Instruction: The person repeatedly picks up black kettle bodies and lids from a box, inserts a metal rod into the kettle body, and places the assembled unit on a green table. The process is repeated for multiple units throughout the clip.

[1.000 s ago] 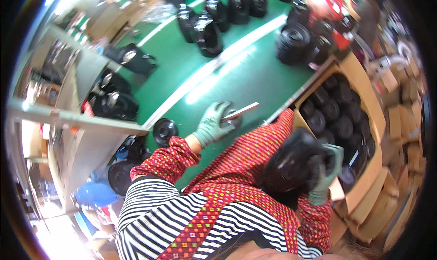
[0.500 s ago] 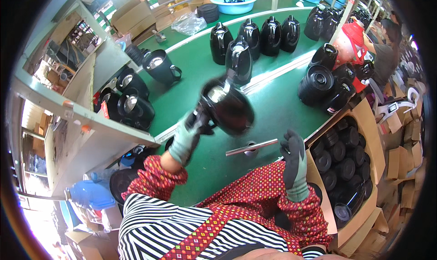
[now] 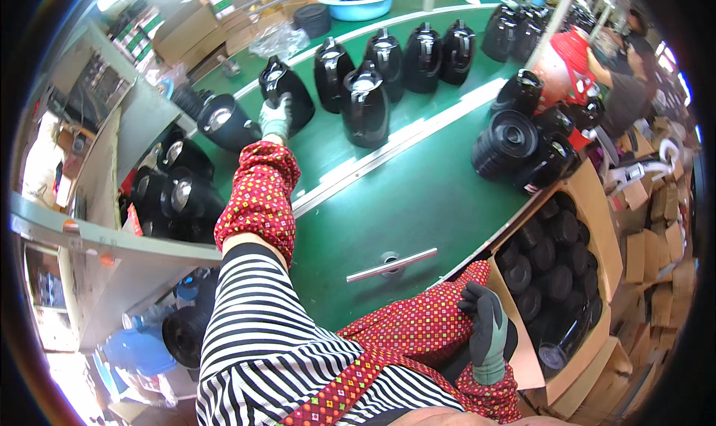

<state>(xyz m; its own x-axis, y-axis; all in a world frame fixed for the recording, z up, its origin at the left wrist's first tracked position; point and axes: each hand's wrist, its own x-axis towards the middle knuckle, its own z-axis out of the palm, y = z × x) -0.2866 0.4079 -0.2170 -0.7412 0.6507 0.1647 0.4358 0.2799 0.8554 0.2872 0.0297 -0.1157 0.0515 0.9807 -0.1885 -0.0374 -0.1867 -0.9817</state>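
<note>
Left hand (image 3: pixel 276 117) grips jug (image 3: pixel 297 102), upper left of frame; right hand (image 3: pixel 486 329), lower right, fingers loosely open.

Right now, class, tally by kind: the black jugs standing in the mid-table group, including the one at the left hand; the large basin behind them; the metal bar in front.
Black jugs: 6
Light blue basin: 1
Metal bar: 1
Total: 8

Apron (image 3: pixel 414 307) red, small yellow and white squares. Under apron: shirt (image 3: pixel 253 318), striped black and white. Beyond apron: oversleeves (image 3: pixel 261 199), same red print; gloves (image 3: pixel 488 336) pale green and dark grey.
</note>
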